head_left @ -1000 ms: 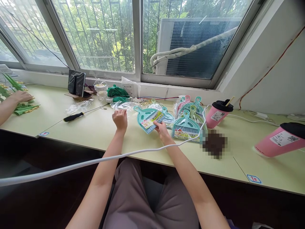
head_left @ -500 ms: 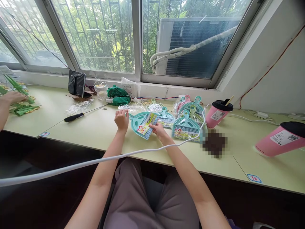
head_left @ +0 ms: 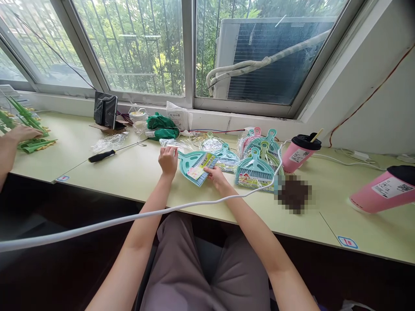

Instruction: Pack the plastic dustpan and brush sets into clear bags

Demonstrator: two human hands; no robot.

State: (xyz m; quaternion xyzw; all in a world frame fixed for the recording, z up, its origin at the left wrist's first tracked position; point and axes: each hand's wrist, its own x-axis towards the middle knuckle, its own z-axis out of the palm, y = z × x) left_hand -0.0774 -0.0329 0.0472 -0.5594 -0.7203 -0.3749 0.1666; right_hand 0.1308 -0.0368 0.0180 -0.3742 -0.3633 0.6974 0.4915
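A turquoise dustpan [head_left: 187, 162] with a small striped-bristle brush and a yellow-green printed card [head_left: 205, 164] is held just above the table's front part. My left hand [head_left: 168, 161] is closed around its handle end, fingers curled. Crumpled clear plastic [head_left: 167, 142] shows right behind that hand; whether they touch I cannot tell. At the lower right corner of the set, my right hand [head_left: 216, 176] pinches the card and brush edge between thumb and fingers. Just to the right lie several wrapped dustpan sets [head_left: 254, 166], turquoise, green and pink.
A white cable [head_left: 136, 218] crosses in front of my forearms. Pink cups [head_left: 296, 155] with black lids stand at right. A black-handled screwdriver [head_left: 102, 156], green bundle [head_left: 162, 126] and propped dark tablet [head_left: 105, 110] lie leftward. Another person's hand [head_left: 24, 133] touches green items at far left.
The view has shifted slightly. Clear plastic now shows higher above my left hand, and the dustpan is a little more level. Both hands keep their hold.
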